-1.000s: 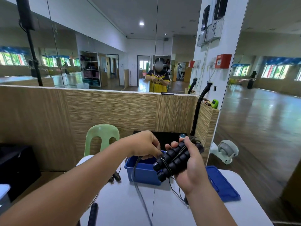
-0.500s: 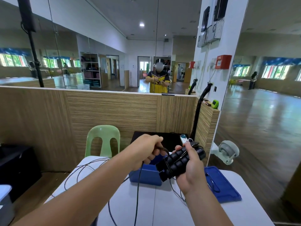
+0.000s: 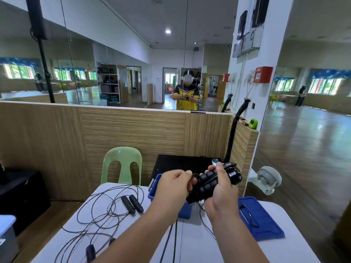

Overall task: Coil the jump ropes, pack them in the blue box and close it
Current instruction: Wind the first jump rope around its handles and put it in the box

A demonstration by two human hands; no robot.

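Observation:
My right hand (image 3: 221, 194) grips the two black ribbed handles of a jump rope (image 3: 205, 182), held side by side above the table. My left hand (image 3: 173, 186) pinches that rope's thin black cord next to the handles, and the cord hangs down to the table between my arms. The blue box (image 3: 185, 210) stands open behind my hands, mostly hidden by them. Its blue lid (image 3: 266, 221) lies flat on the table to the right. More jump ropes lie loose at the left, with two black handles (image 3: 132, 204) among tangled cord (image 3: 98, 215).
The white table (image 3: 191, 242) stands against a wooden partition (image 3: 133, 133) with a mirror above it. A green plastic chair (image 3: 123, 164) stands behind the table, and a black case (image 3: 182, 164) sits behind the box. A small grey fan (image 3: 267, 179) is at the right.
My view has tilted down, showing the loose ropes at the left. My left hand has moved in close to the handles with the cord, and both hands are slightly lower over the box.

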